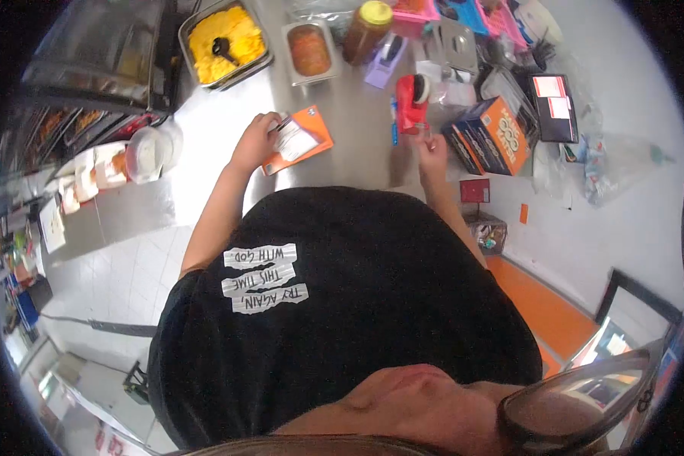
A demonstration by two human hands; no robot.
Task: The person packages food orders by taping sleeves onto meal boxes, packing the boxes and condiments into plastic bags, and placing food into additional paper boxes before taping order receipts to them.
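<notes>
Seeing a left hand (pixel 263 138) half curled at the edge of a white paper (pixel 296 141), on top of an orange card (pixel 319 125) lying flat on the steel counter (pixel 349 148). Can't tell if pinching or just pressing. Right hand (pixel 432 152) mostly closed, right by the near end of a red tape dispenser (pixel 411 110); can't tell if gripping any tape.

Worth watching, imo: a skewed paper from too light a left-hand press, a shoved dispenser from a hard sideways tug, maybe greasy smudges from food this near.

Quick count: one paper, one card, one dispenser, one blue pen-like thing (pixel 394 125), one tub of yellow food (pixel 239 77), one metal pan of reddish-brown food (pixel 312 78), one yellow-lidded jar (pixel 366 38), at least one orange-and-black box (pixel 501 137).
</notes>
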